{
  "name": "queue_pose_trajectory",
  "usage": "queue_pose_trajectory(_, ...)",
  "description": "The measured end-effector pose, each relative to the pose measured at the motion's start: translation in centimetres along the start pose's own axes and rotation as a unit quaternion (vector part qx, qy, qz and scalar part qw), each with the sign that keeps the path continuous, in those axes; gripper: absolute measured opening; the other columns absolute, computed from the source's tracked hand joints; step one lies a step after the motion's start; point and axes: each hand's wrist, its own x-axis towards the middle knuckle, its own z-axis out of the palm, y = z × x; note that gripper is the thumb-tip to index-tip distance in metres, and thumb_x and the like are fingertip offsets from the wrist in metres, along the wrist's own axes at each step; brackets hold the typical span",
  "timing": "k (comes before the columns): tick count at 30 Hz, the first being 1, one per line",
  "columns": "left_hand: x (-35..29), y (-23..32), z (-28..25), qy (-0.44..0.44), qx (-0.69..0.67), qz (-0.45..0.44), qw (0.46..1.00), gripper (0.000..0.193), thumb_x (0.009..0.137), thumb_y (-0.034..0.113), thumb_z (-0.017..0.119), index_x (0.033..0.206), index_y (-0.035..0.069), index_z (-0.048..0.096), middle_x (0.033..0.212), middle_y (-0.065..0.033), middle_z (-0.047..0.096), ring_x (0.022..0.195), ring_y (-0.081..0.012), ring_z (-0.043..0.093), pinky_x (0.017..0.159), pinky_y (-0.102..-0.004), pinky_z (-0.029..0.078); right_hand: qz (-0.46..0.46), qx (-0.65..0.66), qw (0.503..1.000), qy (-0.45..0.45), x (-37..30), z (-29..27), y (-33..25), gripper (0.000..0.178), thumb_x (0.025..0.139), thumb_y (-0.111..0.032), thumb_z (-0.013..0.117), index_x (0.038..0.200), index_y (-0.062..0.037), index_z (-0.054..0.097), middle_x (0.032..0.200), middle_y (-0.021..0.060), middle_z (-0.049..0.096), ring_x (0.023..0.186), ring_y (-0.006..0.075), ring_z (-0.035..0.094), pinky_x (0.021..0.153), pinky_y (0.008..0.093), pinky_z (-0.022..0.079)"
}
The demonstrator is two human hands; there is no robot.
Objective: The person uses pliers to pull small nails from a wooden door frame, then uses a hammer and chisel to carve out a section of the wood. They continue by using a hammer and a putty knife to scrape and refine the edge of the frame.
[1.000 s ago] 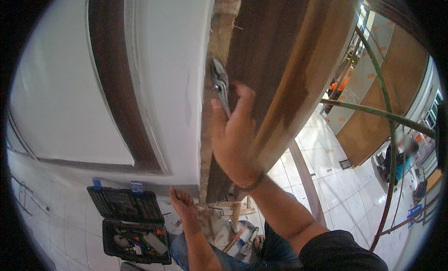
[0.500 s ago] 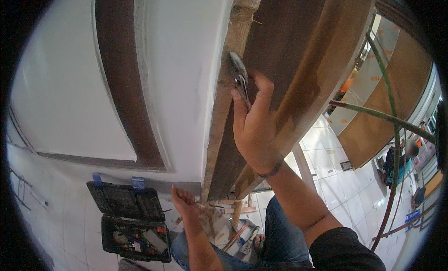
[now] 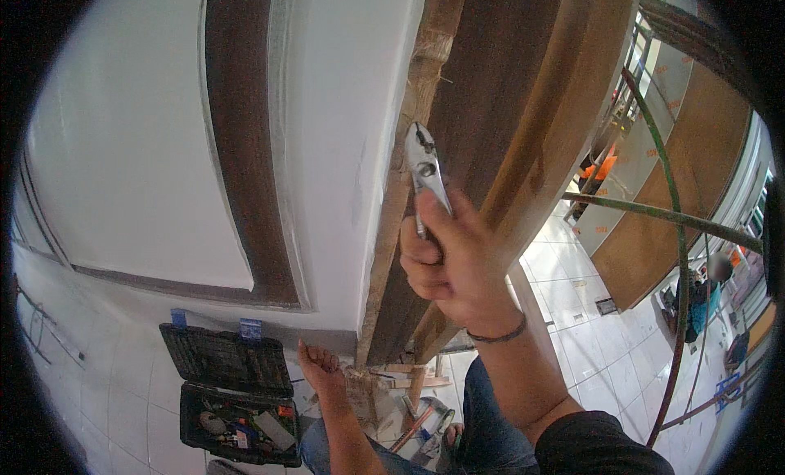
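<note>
A pair of silver slip-joint pliers (image 3: 424, 160) is gripped in my right hand (image 3: 458, 258), its fingers wrapped around the handles. The jaws point up and lie over the rough wooden edge strip (image 3: 394, 205) of a door frame; whether they touch the wood I cannot tell. Lower down, near the foot of the white wall panel (image 3: 327, 189), my left hand (image 3: 321, 367) is closed with its thumb raised. Anything inside its curled fingers is hidden.
At lower left an open black toolbox (image 3: 239, 454) with blue latches holds assorted tools. Brown frame boards (image 3: 499, 91) run up beside the strip. A hammer and other tools lie by my knees. Green metal bars (image 3: 654, 212) cross at right; a person (image 3: 695, 307) is beyond them.
My right hand has turned its back upward and moved lower, closing its fingers around the handles. The pliers have rotated so their jaws show flat. My left hand is little changed.
</note>
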Motion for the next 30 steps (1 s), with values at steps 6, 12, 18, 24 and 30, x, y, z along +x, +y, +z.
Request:
queue_pose_trajectory(6, 0.3, -1.4, -1.1, -0.089, -0.015, 0.001, 0.996, 0.036, 0.101, 0.028, 0.045, 0.069, 0.016, 0.033, 0.055, 0.0038, 0.024, 0.042, -0.0100, 0.017, 0.038, -0.0299, 0.018, 0.162, 0.247, 0.952, -0.080, -2.1, -1.9, 0.8, 0.030, 0.102, -0.029, 0.043, 0.124, -0.0092, 0.048, 0.062, -0.0040, 0.038, 0.045, 0.0028, 0.032, 0.036, 0.0175, 0.028)
queue_pose_trajectory(12, 0.5, -0.7, -1.5, -0.221, -0.107, -0.067, 0.967, 0.035, 0.100, 0.026, 0.046, 0.068, 0.015, 0.036, 0.056, 0.0034, 0.029, 0.042, -0.0105, 0.024, 0.039, -0.0282, 0.024, 0.117, -0.146, 0.980, 0.060, -8.5, -3.4, 5.7, 0.036, 0.096, -0.018, 0.056, 0.120, 0.0026, 0.041, 0.079, 0.0067, 0.054, 0.063, 0.0125, 0.053, 0.053, 0.0298, 0.045)
queue_pose_trajectory(18, -3.2, -2.0, 3.4, -0.011, -0.147, -0.147, 0.978, 0.030, 0.097, 0.030, 0.050, 0.073, 0.012, 0.049, 0.062, 0.0015, 0.041, 0.057, -0.0143, 0.044, 0.058, -0.0308, 0.044, 0.278, -0.302, 0.884, -0.226, -9.0, -5.1, 10.2, 0.038, 0.099, -0.025, 0.051, 0.125, 0.0007, 0.040, 0.073, 0.0053, 0.054, 0.056, 0.0099, 0.049, 0.049, 0.0269, 0.042)
queue_pose_trajectory(24, -4.8, -3.1, 5.4, -0.084, -0.053, -0.173, 0.980, 0.034, 0.096, 0.038, 0.052, 0.072, 0.013, 0.049, 0.064, 0.0013, 0.044, 0.063, -0.0160, 0.049, 0.071, -0.0341, 0.052, 0.372, -0.265, 0.854, -0.250, -11.8, -8.0, 16.8, 0.031, 0.101, -0.023, 0.045, 0.124, -0.0027, 0.042, 0.067, -0.0002, 0.053, 0.048, 0.0051, 0.044, 0.042, 0.0229, 0.037)
queue_pose_trajectory(30, -3.5, -5.3, 3.7, -0.117, 0.034, -0.178, 0.977, 0.049, 0.099, 0.047, 0.044, 0.062, 0.016, 0.036, 0.059, 0.0019, 0.032, 0.053, -0.0126, 0.035, 0.056, -0.0276, 0.043, 0.486, -0.162, 0.835, -0.203, -13.5, -9.8, 17.3, 0.042, 0.102, -0.025, 0.043, 0.139, -0.0052, 0.035, 0.086, 0.0069, 0.062, 0.067, 0.0108, 0.061, 0.051, 0.0240, 0.051)
